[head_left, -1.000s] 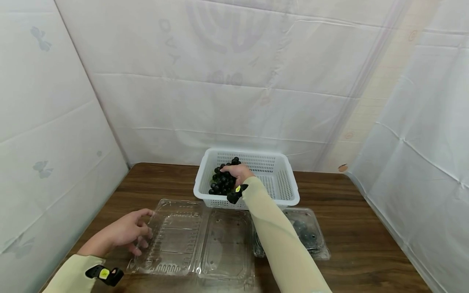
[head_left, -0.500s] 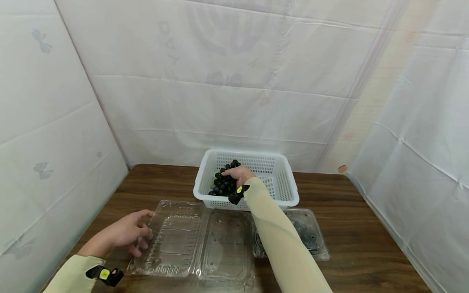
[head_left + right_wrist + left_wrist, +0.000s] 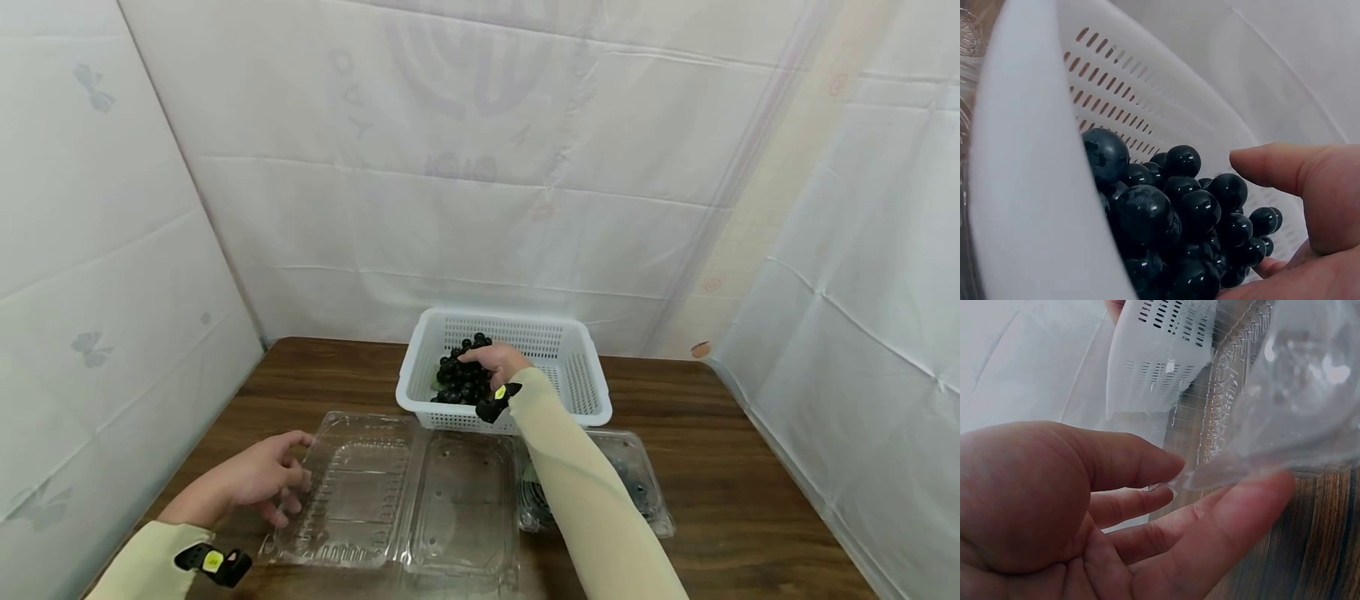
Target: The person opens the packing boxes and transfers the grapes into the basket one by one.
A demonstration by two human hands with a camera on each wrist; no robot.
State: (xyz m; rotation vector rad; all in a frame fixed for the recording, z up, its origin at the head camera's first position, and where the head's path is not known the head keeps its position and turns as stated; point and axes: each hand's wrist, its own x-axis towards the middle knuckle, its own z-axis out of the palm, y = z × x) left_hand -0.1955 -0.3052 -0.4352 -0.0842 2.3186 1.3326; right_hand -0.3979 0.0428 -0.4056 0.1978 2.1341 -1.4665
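A bunch of dark grapes (image 3: 459, 382) lies in the left part of a white perforated basket (image 3: 600, 392). My right hand (image 3: 501, 360) reaches into the basket at the right side of the bunch. In the right wrist view its thumb (image 3: 1266, 164) stands straight, apart from the grapes (image 3: 1200, 212); the other fingers are mostly hidden low behind them. A clear plastic clamshell box (image 3: 363, 492) lies unfolded before the basket. At its left edge, my left hand (image 3: 262, 475) pinches the plastic rim between thumb (image 3: 1160, 464) and fingers, with the index finger under the plastic (image 3: 1254, 456).
Right of the unfolded box, partly behind my right sleeve (image 3: 585, 492), a closed clear box (image 3: 637, 475) holds dark round fruit. Everything stands on a brown wooden table (image 3: 742, 500). White sheeting (image 3: 465, 208) hangs behind and at both sides.
My right hand has shifted slightly to the right within the basket, and the grapes have shifted a little. My left hand and the unfolded box have stayed in place.
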